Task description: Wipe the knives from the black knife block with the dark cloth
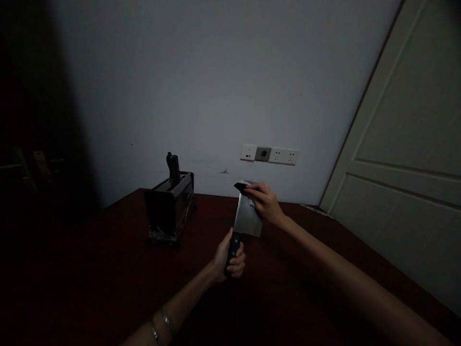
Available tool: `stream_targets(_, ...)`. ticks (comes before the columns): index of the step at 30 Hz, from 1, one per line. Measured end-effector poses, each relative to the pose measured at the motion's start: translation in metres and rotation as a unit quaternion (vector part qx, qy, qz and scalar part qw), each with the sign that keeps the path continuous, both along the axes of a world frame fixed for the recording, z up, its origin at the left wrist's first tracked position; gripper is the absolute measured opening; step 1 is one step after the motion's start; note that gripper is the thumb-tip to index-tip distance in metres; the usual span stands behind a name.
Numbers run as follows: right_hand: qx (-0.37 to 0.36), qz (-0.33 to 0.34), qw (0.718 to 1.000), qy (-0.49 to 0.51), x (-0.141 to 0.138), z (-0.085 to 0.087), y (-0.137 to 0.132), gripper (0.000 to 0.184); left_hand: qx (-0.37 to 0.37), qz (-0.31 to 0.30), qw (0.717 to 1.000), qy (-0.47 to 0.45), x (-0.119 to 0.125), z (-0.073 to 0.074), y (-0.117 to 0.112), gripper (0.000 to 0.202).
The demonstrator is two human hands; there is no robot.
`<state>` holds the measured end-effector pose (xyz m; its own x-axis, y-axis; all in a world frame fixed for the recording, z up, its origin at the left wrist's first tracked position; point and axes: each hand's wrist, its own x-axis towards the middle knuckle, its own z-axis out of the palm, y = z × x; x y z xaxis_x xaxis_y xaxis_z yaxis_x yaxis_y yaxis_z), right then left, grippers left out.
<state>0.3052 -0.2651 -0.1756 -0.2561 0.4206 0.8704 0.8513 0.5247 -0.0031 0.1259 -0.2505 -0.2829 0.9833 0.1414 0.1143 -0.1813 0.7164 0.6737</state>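
My left hand (pixel 227 259) is wrapped round the black riveted handle of a cleaver (pixel 246 218), whose broad steel blade points up and away from me. Fingers of my right hand (pixel 264 199) pinch a small black piece (pixel 240 187) at the blade's far end; it may be a cloth or a pad, but the dim light hides its kind. That hand covers part of the blade's right side. To the left stands a knife block (pixel 184 190) with dark sides, and black handles (pixel 173 166) stick up out of its top.
The dark red table (pixel 212 206) reaches back to a pale wall (pixel 201 86). Wall sockets (pixel 284 156) sit above its rear edge. A white panelled door (pixel 403 163) is on the right, with a thin flat strip (pixel 317 210) near its foot.
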Motion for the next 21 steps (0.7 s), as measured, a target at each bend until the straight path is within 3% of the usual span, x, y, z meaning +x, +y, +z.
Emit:
stream_targets(3, -0.075, 0.068, 0.993, -0.057, -0.019, -0.034, -0.026, 0.043, -0.018, 0.01, 1.0, -0.021, 0.0, 0.0, 0.002, 0.058)
stream_targets(6, -0.12, 0.106, 0.983, -0.089, -0.025, -0.044, -0.037, 0.046, -0.023, 0.019, 0.999, -0.034, -0.002, 0.002, 0.003, 0.056)
stream_targets(8, -0.112, 0.096, 0.986, -0.077, -0.016, -0.031, -0.031, 0.044, -0.024, 0.019, 0.999, -0.031, -0.003, 0.005, 0.002, 0.058)
stream_targets(13, -0.011, -0.011, 1.0, 0.007, 0.029, 0.025, 0.007, 0.029, -0.008, 0.0, 1.0, -0.001, -0.004, 0.009, -0.002, 0.06)
stream_targets(15, 0.003, -0.034, 0.999, 0.016, 0.038, 0.034, 0.013, 0.026, 0.0, -0.002, 1.0, 0.004, -0.004, 0.009, -0.002, 0.06)
stream_targets(18, 0.009, -0.042, 0.999, 0.011, 0.032, 0.021, 0.003, 0.027, 0.001, -0.008, 1.0, 0.003, -0.003, 0.007, -0.003, 0.06)
stream_targets(21, -0.035, 0.0, 0.999, -0.024, 0.008, -0.013, -0.025, 0.036, -0.017, -0.009, 1.0, -0.01, -0.003, 0.005, -0.002, 0.059)
